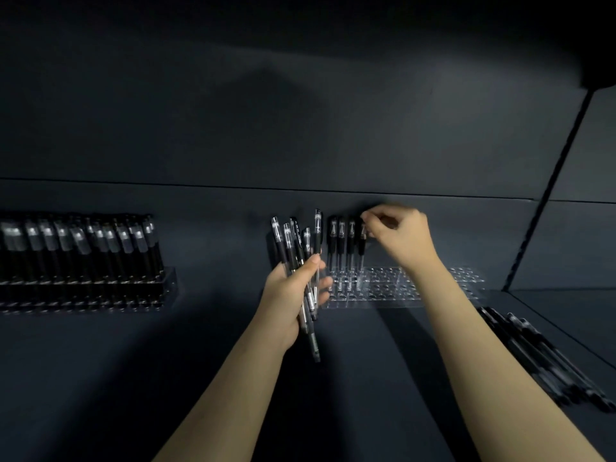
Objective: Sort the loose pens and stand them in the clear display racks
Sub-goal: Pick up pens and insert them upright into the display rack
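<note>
Left hand (290,295): raised above the desk (133,378), just left of the right rack; its fingers (311,261) are curled around a bundle (293,241) of several black pens, caps up and fanned apart at the top, lower ends jutting out below the palm.
Right hand (400,235): reaching over the right rack from the front; thumb and forefinger are closed together on the cap of the end pen (362,248), the remaining fingers loosely curled.
End pen: upright, lower end down in a hole of the rack's back row, fourth in a line.
Standing pens (341,235): three more black pens upright just left of the end pen, in the same back row.
Right rack (393,288): clear, drilled with rows of round holes, near the back wall (300,128); most holes are unfilled.
Left rack (166,278): well apart at the left edge, packed with rows of upright black pens.
Loose pens (540,355): a pile lying flat on the desk at the far right, running diagonally toward the near right corner.
</note>
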`<state>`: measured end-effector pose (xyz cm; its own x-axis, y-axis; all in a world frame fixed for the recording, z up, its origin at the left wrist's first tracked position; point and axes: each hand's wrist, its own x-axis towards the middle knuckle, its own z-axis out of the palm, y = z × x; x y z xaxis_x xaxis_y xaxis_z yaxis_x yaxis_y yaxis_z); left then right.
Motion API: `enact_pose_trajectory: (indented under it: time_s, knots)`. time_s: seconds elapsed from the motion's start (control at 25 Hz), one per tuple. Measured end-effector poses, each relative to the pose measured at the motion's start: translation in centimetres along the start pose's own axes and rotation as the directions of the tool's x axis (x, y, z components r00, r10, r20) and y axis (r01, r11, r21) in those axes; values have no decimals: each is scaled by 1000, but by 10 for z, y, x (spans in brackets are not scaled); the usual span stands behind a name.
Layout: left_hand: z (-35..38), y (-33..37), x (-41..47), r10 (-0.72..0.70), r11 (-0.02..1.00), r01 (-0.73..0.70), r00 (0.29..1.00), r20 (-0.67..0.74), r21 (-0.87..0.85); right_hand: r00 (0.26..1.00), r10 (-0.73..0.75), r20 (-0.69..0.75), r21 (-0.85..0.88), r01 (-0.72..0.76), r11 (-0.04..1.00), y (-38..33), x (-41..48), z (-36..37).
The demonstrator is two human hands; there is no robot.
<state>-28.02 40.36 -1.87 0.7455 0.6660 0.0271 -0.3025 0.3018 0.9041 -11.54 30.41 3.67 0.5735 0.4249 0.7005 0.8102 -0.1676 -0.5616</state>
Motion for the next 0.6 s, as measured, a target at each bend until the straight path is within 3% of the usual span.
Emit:
enact_pose_trajectory:
  time_s: [0.16, 0.24, 0.32, 0.4, 0.52, 0.6]
  knots:
    - [4, 1, -2, 38, 999, -38, 999, 13, -6, 998, -60, -30, 26, 60, 998, -14, 3, -2]
    - [7, 1, -4, 39, 999, -39, 999, 34, 5, 984, 36, 176, 227, -76, 971, -26, 2, -2]
    - [12, 1, -6, 27, 1000, -27, 998, 57, 4, 898, 96, 430, 457, -308, 834, -34, -1, -3]
    - [17, 1, -9, 26, 1000, -27, 998, 64, 7, 849, 89, 521, 579, -428, 694, -36, -3, -6]
    - [26, 3, -9, 51, 999, -51, 998, 38, 9, 921, 175, 348, 712, -381, 590, -34, 6, -13]
    - [31, 4, -8, 41, 999, -40, 999, -10, 28, 969, 225, 101, 673, -233, 702, -26, 17, -23]
